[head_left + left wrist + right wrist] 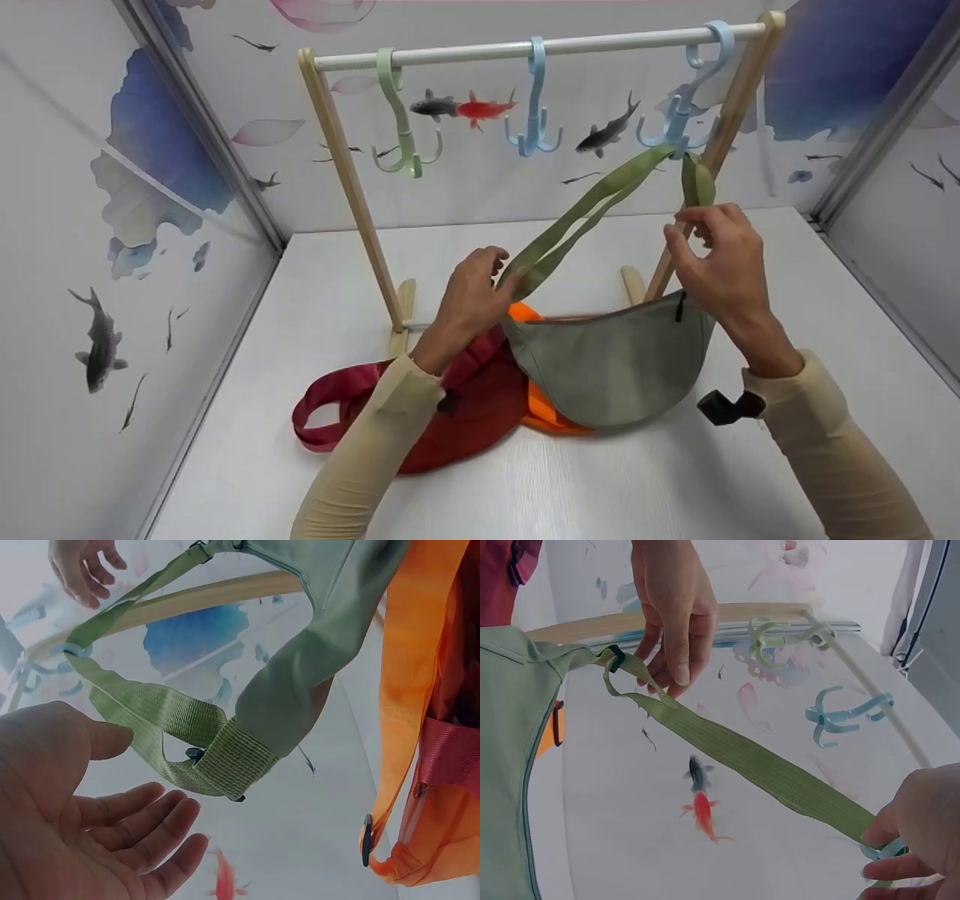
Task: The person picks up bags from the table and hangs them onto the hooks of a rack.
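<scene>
A grey-green crescent bag (pixel 615 367) hangs by its green strap (pixel 592 202) from the right light-blue hook (pixel 679 120). My left hand (pixel 476 289) is at the strap's lower left end; in the left wrist view its fingers (pixel 142 829) are spread and relaxed, with nothing held. My right hand (pixel 720 259) is raised beside the strap's short right side, thumb and fingers loosely bent. From the left wrist view, the right hand (pixel 86 570) hangs apart from the strap, its fingers loose. Part of the right hand (pixel 922 832) overlaps the strap near the hook in the right wrist view.
A dark red bag (pixel 465 420) with a looped strap and an orange bag (pixel 551 412) lie on the white table (pixel 600 487), partly behind the green one. The wooden rack's rod (pixel 465 52) also carries a green hook (pixel 405 127) and a middle blue hook (pixel 535 105).
</scene>
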### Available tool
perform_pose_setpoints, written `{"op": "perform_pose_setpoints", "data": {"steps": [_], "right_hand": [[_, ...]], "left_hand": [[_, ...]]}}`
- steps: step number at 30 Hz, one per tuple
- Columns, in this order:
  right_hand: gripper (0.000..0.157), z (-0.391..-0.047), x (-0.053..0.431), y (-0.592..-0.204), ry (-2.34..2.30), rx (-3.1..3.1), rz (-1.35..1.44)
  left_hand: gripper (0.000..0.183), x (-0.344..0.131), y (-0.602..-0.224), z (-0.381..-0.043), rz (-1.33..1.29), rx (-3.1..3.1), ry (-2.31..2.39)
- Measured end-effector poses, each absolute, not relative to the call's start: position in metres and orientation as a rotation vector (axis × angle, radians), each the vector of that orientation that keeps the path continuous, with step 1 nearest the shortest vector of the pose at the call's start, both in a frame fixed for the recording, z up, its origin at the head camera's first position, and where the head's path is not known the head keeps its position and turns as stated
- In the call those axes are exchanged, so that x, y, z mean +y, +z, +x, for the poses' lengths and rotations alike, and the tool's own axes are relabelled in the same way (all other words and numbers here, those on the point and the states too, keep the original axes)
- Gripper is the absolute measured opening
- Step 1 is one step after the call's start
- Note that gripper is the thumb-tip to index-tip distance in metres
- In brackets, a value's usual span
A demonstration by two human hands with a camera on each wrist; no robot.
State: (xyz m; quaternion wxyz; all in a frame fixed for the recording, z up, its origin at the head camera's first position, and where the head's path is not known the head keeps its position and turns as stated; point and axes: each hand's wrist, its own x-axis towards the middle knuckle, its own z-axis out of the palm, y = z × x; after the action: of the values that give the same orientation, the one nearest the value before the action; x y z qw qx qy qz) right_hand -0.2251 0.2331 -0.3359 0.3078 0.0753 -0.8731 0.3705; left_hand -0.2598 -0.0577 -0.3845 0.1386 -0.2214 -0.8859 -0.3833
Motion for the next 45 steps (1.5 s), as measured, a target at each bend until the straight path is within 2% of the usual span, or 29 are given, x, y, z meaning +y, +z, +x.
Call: {"op": "perform_pose_setpoints", "data": {"steps": [10, 21, 33, 45], "right_hand": [[0.015, -0.215, 0.221, -0.354, 0.923, -2.372, 0.38], [0.011, -0.205, 0.206, -0.373, 0.946, -2.464, 0.502], [0.011, -0.191, 0.186, -0.392, 1.005, -2.626, 0.637], [0.024, -0.184, 0.168, -0.422, 1.033, -2.762, 0.824]], "left_hand": [[0.031, -0.071, -0.396, -0.255, -0.611, -2.549, -1.123], [0.021, -0.078, -0.411, -0.25, -0.625, -2.571, -1.021], [0.015, -0.083, -0.422, -0.242, -0.665, -2.649, -0.971], [0.015, -0.086, -0.436, -0.236, -0.685, -2.745, -0.985]]}}
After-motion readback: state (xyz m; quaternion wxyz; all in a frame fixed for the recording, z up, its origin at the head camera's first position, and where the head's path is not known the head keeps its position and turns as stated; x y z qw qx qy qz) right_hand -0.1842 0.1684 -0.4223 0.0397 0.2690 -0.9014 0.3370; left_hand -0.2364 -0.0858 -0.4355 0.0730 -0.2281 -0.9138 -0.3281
